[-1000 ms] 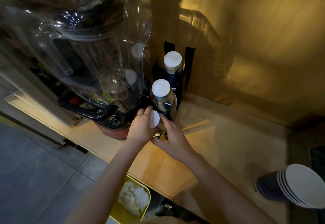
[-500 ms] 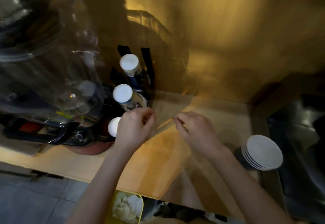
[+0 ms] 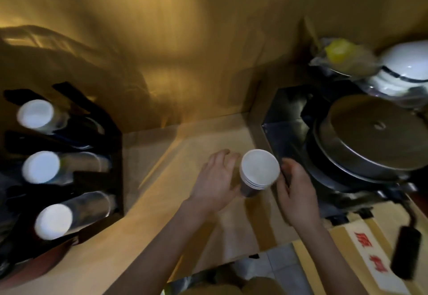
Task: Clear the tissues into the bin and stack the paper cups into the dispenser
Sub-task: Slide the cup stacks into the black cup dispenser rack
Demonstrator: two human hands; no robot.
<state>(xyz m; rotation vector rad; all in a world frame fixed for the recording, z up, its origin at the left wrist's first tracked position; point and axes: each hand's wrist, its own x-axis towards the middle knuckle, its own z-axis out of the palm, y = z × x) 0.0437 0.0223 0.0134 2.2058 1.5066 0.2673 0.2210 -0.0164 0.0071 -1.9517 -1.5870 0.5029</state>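
The left hand and right hand are open, one on each side of a stack of paper cups on the counter. I cannot tell if they touch it. Further left is the cup holder, with three rows of cups.

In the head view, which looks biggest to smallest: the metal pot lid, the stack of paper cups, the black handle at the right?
1. Metal pot lid
2. Stack of paper cups
3. Black handle
The last two look close; the handle is blurred.

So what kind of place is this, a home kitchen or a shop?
Probably a drinks shop or cafe counter: a black cup dispenser loaded with three cup columns, a stack of paper cups between both hands, and a lidded steel pot.
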